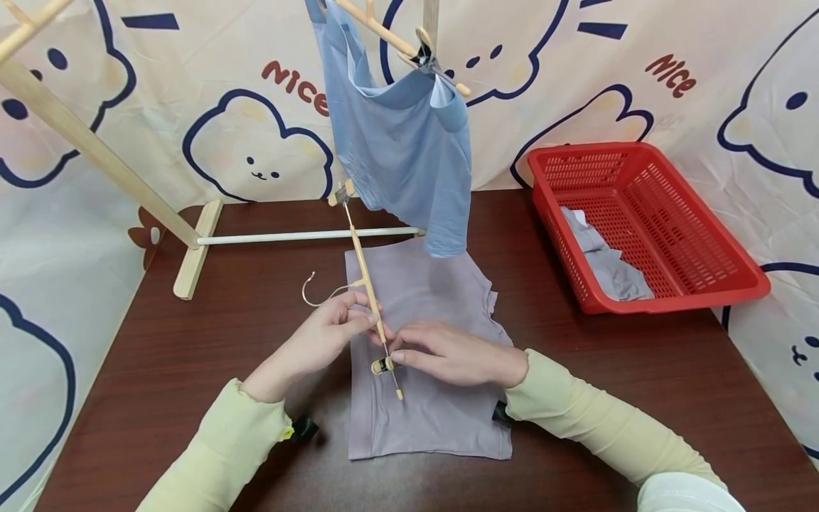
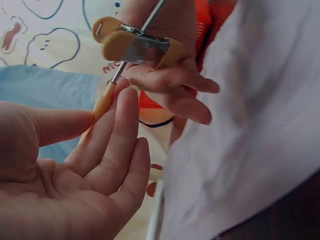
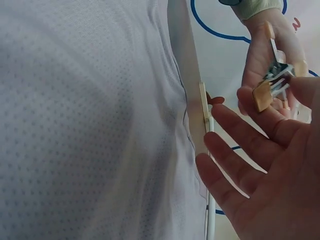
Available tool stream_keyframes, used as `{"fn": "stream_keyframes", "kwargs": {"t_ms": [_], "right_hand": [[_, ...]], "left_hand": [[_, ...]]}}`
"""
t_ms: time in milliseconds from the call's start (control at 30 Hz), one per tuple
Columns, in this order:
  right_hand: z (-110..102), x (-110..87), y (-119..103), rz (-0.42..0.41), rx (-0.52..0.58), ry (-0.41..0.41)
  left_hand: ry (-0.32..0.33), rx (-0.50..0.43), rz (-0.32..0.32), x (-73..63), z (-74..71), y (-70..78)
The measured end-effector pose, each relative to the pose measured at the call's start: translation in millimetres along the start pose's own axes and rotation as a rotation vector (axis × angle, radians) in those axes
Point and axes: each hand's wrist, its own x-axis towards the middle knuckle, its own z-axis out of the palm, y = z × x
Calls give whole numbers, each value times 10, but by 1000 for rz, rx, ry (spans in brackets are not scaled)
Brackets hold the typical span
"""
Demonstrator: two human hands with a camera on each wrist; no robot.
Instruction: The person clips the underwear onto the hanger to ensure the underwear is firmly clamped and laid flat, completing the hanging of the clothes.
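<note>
A clip hanger (image 1: 363, 264) with a pale wooden bar and metal hook lies slantwise above a flat lilac-grey garment (image 1: 429, 427). My left hand (image 1: 323, 345) pinches the bar between thumb and fingers, as the left wrist view shows closely. At the hanger's near end, my right hand (image 1: 457, 355) holds the metal-and-wood clip (image 3: 275, 82) between thumb and index finger. Its other fingers are spread. The second clip (image 1: 342, 193) sits at the far end of the bar, close to a hanging blue garment (image 1: 409, 142). Neither hand touches the blue garment.
A wooden drying rack with a white lower rod (image 1: 301, 237) stands at the back left. The blue garment hangs from clips above the table (image 1: 269, 441). On the right, a red plastic basket (image 1: 678, 306) holds a crumpled grey cloth (image 1: 608, 263).
</note>
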Motion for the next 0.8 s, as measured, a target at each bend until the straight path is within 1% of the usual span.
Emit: {"fn": "stream_keyframes", "kwargs": {"t_ms": [167, 367, 467, 567, 667, 800], "right_hand": [[46, 8, -19, 9, -58, -8], [150, 53, -78, -45, -155, -22], [217, 81, -108, -61, -187, -46], [284, 105, -127, -47, -225, -80], [343, 137, -136, -39, -257, -113], [395, 162, -132, -44, -288, -148]], "left_hand": [[-19, 40, -59, -58, 10, -84], [-26, 89, -153, -147, 11, -139], [-29, 85, -206, -191, 13, -161], [-27, 87, -252, -230, 24, -173], [-11, 128, -295, -272, 47, -178], [-6, 185, -327, -306, 64, -195]]}}
